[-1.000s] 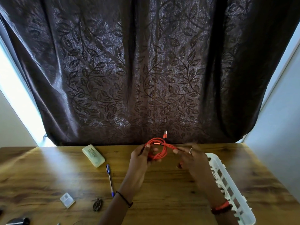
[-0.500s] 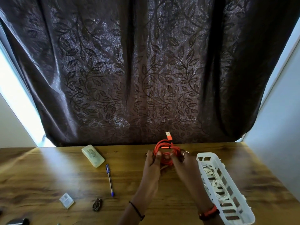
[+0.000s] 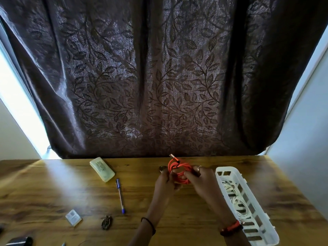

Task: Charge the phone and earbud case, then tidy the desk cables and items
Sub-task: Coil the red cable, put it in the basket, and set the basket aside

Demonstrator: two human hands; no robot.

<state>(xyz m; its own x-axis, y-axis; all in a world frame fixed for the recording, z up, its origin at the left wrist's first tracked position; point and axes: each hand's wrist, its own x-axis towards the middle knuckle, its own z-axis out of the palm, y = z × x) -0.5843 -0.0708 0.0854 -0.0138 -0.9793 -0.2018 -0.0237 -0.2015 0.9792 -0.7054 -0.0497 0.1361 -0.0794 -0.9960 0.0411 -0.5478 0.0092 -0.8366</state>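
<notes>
An orange charging cable [image 3: 179, 172], wound into a small coil, is held just above the wooden desk [image 3: 53, 192] near its far edge. Its USB plug sticks up at the top of the coil. My left hand [image 3: 166, 181] grips the coil's left side. On the right side, my right hand [image 3: 204, 180] pinches the loops with thumb and fingers. A white slotted basket [image 3: 248, 215] with a white cable [image 3: 236, 199] inside lies to the right of my hands.
A pale green case [image 3: 102, 169] lies at the far left-centre, a blue pen [image 3: 120, 195] beside it. Nearer are a small white box [image 3: 73, 217], a dark clip-like item [image 3: 107, 222] and a dark object [image 3: 19, 241] at the bottom left. A dark leaf-patterned curtain [image 3: 159, 77] hangs behind.
My hands have come together around the orange cable, which went from a wide loose loop to a tight coil. The view shifted so that more of the white basket shows.
</notes>
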